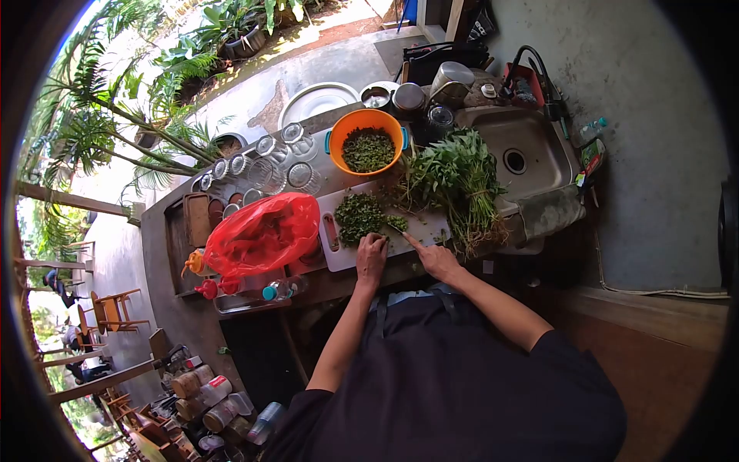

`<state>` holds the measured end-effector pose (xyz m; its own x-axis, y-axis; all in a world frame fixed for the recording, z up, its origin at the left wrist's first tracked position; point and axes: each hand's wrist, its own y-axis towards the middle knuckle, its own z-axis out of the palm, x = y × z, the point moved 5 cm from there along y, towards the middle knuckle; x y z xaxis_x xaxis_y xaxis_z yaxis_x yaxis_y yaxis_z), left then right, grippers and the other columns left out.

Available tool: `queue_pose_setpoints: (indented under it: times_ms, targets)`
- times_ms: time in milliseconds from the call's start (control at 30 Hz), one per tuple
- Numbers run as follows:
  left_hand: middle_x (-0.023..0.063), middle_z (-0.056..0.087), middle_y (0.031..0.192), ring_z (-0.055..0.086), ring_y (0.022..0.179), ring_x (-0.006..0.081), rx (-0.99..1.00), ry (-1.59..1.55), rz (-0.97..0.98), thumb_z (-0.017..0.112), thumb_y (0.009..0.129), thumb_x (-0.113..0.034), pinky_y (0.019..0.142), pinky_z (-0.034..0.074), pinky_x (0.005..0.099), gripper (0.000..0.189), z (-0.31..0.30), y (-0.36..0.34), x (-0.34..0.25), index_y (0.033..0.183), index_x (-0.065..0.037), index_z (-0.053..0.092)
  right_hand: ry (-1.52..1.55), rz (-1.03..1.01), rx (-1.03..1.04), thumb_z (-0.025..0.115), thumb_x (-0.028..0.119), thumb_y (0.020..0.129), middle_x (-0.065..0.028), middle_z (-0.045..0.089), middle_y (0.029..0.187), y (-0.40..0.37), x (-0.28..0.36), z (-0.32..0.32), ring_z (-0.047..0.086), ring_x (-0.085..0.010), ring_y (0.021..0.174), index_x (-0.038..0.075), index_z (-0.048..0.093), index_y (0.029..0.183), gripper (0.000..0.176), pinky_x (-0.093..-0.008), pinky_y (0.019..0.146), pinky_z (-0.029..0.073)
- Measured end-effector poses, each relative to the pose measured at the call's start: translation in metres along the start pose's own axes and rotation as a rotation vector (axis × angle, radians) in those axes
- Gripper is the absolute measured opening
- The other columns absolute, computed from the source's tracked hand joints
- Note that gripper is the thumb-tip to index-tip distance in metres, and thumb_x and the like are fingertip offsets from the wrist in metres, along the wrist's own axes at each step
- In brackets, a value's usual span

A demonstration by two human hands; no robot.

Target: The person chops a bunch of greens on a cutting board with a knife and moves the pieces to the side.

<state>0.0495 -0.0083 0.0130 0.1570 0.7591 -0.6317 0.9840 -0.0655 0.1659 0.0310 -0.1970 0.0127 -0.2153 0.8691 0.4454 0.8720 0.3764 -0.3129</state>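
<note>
A pile of chopped greens (359, 217) lies on the white cutting board (342, 260). At its lower edge is my left hand (372, 258), fingers bent together and touching the board; what they hold, if anything, is too small to tell. My right hand (437, 260) is wrapped round a knife (409, 237), its blade pointing up-left toward a small cut bunch (396, 222) beside the pile. Long leafy greens (462, 173) with roots lie across the board's right end. Behind the board stands an orange colander (351, 121) with chopped greens inside.
A red plastic bag (265, 231) is left of the board, with upturned glasses (304, 177) behind it. The sink (558, 158) is at the right. A plastic bottle (285, 289) lies near the counter's front edge. Metal pots (408, 98) stand at the back.
</note>
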Motion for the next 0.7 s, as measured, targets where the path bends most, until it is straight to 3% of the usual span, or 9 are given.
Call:
queue_pose_setpoints:
  times_ms: [333,700]
  targets:
    - [0.0121,0.066,0.101,0.063,0.098,0.0309,-0.004,-0.045,0.013,0.069,0.084,-0.007,0.085,0.051,0.0402,0.015,0.009,0.003,0.009,0.096,-0.001,0.073,0.009,0.001,0.07,0.048,0.014,0.093,-0.0251,0.066,0.081,-0.018,0.025,-0.013,0.066,-0.0439,0.077,0.037,0.02,0.155,0.072,-0.0548,0.072,0.054]
    - [0.0111,0.067,0.1,0.063,0.098,0.0303,0.002,-0.061,-0.009,0.068,0.084,-0.006,0.085,0.051,0.0396,0.014,0.012,0.004,0.011,0.095,-0.001,0.073,-0.054,0.017,0.088,0.046,0.006,0.089,-0.0234,0.067,0.081,-0.016,0.024,-0.007,0.067,-0.0428,0.076,0.039,0.017,0.156,0.08,-0.0539,0.073,0.055]
